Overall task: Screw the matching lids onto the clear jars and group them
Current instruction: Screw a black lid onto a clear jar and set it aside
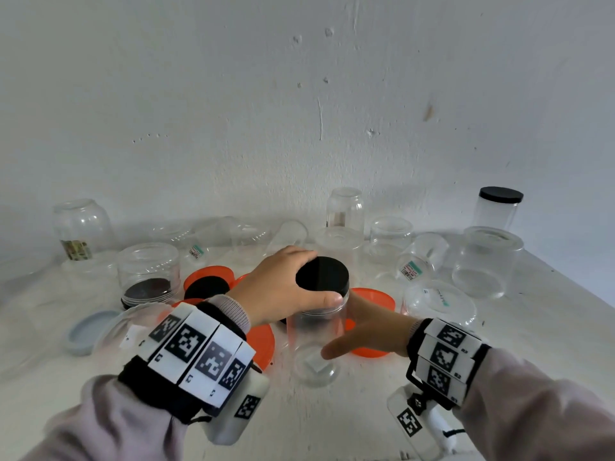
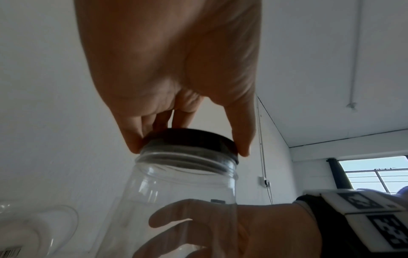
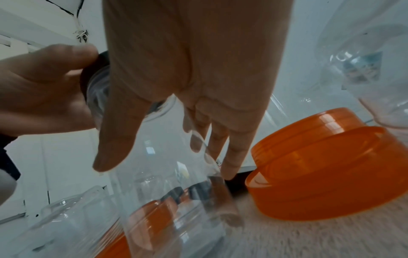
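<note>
Left hand [image 1: 279, 287] is on top, fingers and thumb curled round the rim of the black lid [image 1: 322, 273], pinching it from both sides, and that lid sits on the mouth of the clear jar [image 1: 316, 331] standing upright on the white table [image 1: 332, 427], right in the middle of the clutter. Right hand [image 1: 369, 324] is wrapped round the jar's body from the far side, thumb [image 1: 334, 351] forward, bracing it. In the left wrist view the jar's threads show bare below the lid's skirt, and the lid looks slightly cocked on them, so I'd call it barely started. That's the hazard: turn it while it's tilted and it may cross-thread, jam, and feel done when it isn't. Smooth plastic too, so if the bracing grip is light the jar could spin along with the lid, or squash out of round under a hard squeeze. Further out, it's crowded: an orange lid [image 1: 372, 301] just beside the right hand, more orange lids and another black one to the left, a pale blue lid [image 1: 90, 331], and lidless jars ringing the back, one capped jar [image 1: 497, 207] far right. A slipped twist could knock a neighbour over.
</note>
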